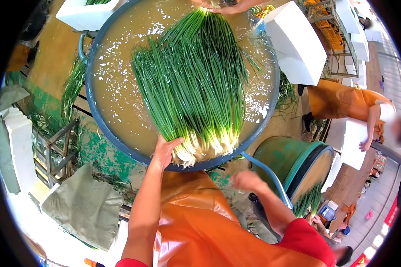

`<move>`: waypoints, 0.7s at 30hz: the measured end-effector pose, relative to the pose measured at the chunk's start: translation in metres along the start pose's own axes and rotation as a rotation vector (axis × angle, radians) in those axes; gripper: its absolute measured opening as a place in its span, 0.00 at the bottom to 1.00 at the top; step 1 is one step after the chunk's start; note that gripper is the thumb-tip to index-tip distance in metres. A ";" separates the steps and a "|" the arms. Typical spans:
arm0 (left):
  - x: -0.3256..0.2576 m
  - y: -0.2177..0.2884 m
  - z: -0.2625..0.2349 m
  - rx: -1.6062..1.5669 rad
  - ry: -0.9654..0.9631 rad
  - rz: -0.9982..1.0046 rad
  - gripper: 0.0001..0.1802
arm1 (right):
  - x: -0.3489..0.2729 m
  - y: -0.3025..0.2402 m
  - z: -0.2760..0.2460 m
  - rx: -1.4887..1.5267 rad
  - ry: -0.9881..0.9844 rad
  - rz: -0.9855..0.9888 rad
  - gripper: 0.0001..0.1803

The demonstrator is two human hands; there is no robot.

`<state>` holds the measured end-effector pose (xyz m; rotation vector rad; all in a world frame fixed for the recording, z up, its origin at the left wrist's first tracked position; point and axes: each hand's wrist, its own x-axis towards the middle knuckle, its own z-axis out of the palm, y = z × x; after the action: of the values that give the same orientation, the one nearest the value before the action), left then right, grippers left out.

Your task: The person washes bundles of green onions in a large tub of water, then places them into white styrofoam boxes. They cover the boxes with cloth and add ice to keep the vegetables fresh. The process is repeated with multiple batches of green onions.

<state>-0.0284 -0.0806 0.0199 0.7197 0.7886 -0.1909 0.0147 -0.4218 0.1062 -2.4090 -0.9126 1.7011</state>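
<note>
Long green onions (196,89) lie in a broad layer across a round blue tub (92,95) of brownish water. Most of their white root ends point toward me at the near rim. My left hand (165,150) grips the white end of the bunch at the near left, thumb on top; the fingers beneath are partly hidden. Outside the rim, over the floor to the right, is my right hand (247,181), smeared by motion, apart from the onions. At the far side another person's hand (229,10) touches the root ends of a bunch there.
White foam boxes (294,42) flank the tub at far right and far left. A blue hose (269,173) runs past a green barrel (272,155) at right. Beyond, a person in an orange apron (343,104) bends over. Grey cloth (82,207) lies at left.
</note>
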 end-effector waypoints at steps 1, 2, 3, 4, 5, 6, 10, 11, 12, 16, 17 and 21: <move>-0.001 0.001 0.001 -0.014 0.023 -0.037 0.36 | 0.002 0.009 -0.019 0.038 0.325 0.011 0.15; -0.002 0.003 0.002 -0.026 0.039 -0.076 0.36 | 0.006 0.019 -0.045 0.407 0.516 0.158 0.19; -0.002 0.004 0.004 -0.051 -0.050 -0.051 0.38 | 0.020 0.025 -0.070 0.501 0.779 0.088 0.24; -0.003 0.005 0.005 -0.032 -0.061 -0.049 0.39 | 0.040 0.025 -0.092 0.638 0.946 0.034 0.30; -0.003 0.006 0.006 -0.010 -0.043 -0.052 0.39 | 0.048 0.017 -0.101 0.599 1.043 -0.012 0.31; -0.003 0.006 0.006 0.020 -0.028 -0.037 0.39 | 0.055 0.008 -0.107 0.445 1.081 0.079 0.33; 0.000 0.005 0.009 0.027 0.055 -0.063 0.51 | 0.069 -0.029 -0.083 0.151 0.895 0.273 0.22; 0.003 0.005 0.009 0.017 0.072 -0.059 0.48 | 0.077 -0.032 -0.074 0.140 0.956 0.199 0.18; 0.004 0.005 0.009 0.011 0.022 -0.043 0.47 | 0.084 -0.030 -0.066 0.173 0.911 0.140 0.15; 0.013 0.008 0.010 0.016 -0.005 -0.028 0.47 | 0.077 -0.005 -0.021 0.269 0.925 0.026 0.08; 0.015 0.011 0.010 0.029 0.005 -0.011 0.47 | 0.056 -0.002 -0.001 0.205 0.651 -0.016 0.07; 0.015 0.014 0.009 0.021 -0.033 0.010 0.47 | -0.019 0.008 0.046 0.042 -0.111 0.157 0.10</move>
<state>-0.0066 -0.0745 0.0207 0.7389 0.7518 -0.2016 -0.0267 -0.4505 0.1013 -2.4388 -0.7081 1.9039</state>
